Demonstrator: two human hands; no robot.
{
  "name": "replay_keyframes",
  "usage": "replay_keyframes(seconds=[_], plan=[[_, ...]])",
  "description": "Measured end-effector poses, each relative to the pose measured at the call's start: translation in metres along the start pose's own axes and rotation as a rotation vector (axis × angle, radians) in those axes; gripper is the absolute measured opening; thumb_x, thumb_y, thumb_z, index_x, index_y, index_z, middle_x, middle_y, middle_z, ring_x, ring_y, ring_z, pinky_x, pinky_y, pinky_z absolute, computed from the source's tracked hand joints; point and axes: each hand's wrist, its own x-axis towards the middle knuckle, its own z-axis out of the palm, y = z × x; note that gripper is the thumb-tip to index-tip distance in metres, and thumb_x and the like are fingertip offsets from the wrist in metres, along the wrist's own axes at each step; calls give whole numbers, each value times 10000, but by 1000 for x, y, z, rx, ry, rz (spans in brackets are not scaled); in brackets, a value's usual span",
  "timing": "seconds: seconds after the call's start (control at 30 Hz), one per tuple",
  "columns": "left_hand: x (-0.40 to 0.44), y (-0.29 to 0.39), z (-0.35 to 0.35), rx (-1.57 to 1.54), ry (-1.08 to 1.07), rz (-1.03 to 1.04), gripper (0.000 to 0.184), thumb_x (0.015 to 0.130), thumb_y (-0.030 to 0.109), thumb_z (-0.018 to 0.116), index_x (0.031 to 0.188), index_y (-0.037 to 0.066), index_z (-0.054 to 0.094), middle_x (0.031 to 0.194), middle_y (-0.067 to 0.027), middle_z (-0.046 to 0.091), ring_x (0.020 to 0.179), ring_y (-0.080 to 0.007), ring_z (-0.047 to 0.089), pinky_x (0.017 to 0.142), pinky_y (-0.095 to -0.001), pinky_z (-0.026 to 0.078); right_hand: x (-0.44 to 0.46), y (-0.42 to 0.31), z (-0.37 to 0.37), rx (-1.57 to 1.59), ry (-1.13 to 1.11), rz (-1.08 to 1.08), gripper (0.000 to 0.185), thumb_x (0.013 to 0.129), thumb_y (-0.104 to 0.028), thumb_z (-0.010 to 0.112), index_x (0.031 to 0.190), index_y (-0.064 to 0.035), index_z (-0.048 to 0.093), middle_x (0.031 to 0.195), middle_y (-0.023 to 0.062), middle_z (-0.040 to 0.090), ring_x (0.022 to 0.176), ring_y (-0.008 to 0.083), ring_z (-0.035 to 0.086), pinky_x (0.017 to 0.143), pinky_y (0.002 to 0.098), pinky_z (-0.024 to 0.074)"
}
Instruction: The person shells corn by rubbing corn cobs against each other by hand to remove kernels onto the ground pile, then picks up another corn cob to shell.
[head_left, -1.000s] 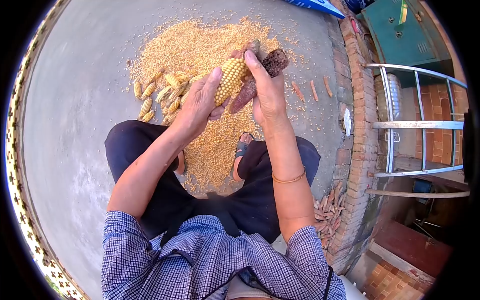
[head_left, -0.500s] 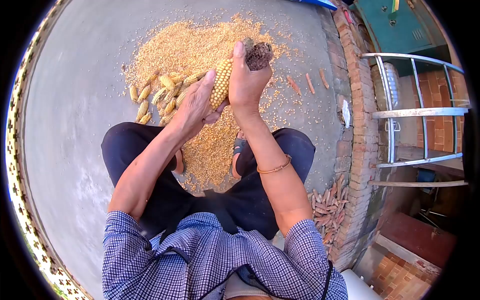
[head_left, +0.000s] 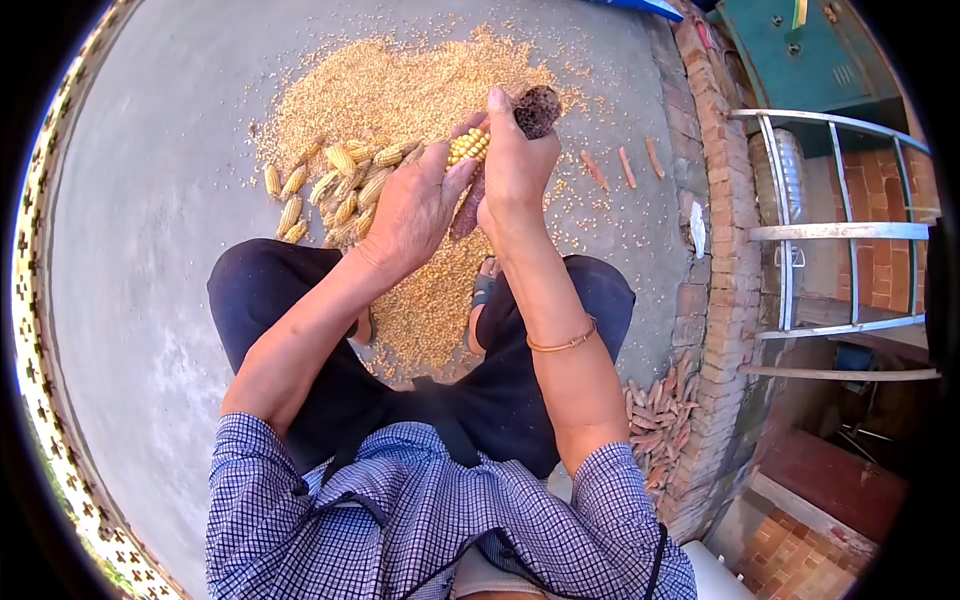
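Observation:
My left hand (head_left: 415,205) is closed round a yellow corn cob (head_left: 468,147), whose kernels show between my two hands. My right hand (head_left: 518,175) grips a dark reddish bare cob (head_left: 537,111); one rough end sticks out above the hand and the other below it. The right fingers are mostly hidden behind the palm. Loose kernels (head_left: 390,95) lie spread on the ground beyond and beneath my hands. To the left of them is a heap of corn cobs (head_left: 345,187) with kernels on.
Several thin reddish cob pieces (head_left: 627,168) lie at the right. A brick edge (head_left: 728,230) runs along that side, with a pile of bare cobs (head_left: 660,415) against it. Beyond stand a metal ladder-like frame (head_left: 840,231) and a green cabinet (head_left: 810,55).
My left hand has shifted up and over the yellow cob, covering more of it. My right hand has moved slightly right, and the bare cob's lower end shows again below it.

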Motion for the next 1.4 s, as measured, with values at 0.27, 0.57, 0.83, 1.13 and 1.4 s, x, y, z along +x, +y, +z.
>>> replay_keyframes(seconds=[0.27,0.57,0.83,1.13,1.4], plan=[[0,24,-16,-871,-223,-572,514,1018,534,361,929,60,539,623,-21,482,437,-62,334,399,-213,227,16,16,-6,-441,74,-385,209,900,-164,661,820,17,595,751,56,637,683,172,632,610,320,483],[12,-1,-13,-54,2,-153,409,995,413,486,906,19,545,672,-109,568,549,-258,554,507,-348,419,18,-4,-14,41,-228,31,274,911,-268,685,964,-17,590,829,107,655,772,194,658,684,330,539],[6,9,-9,179,-66,-47,364,968,342,542,928,-19,544,711,-216,606,682,-390,628,609,-468,482,13,10,-3,-19,46,11,132,896,-100,604,823,10,590,719,99,628,606,190,624,551,334,490],[9,20,-29,-1194,-326,-693,486,1040,496,330,994,47,510,639,13,430,431,-38,286,373,-183,209,20,5,-8,-219,-48,-196,256,907,-248,688,863,-6,618,768,26,622,672,111,573,606,294,456],[12,5,-34,-1440,-358,-645,419,1035,504,340,1010,107,469,669,-13,463,435,-51,270,387,-196,194,7,-13,-14,-323,-128,-380,409,900,-291,691,1135,25,581,1100,145,640,1024,210,610,893,368,506]])
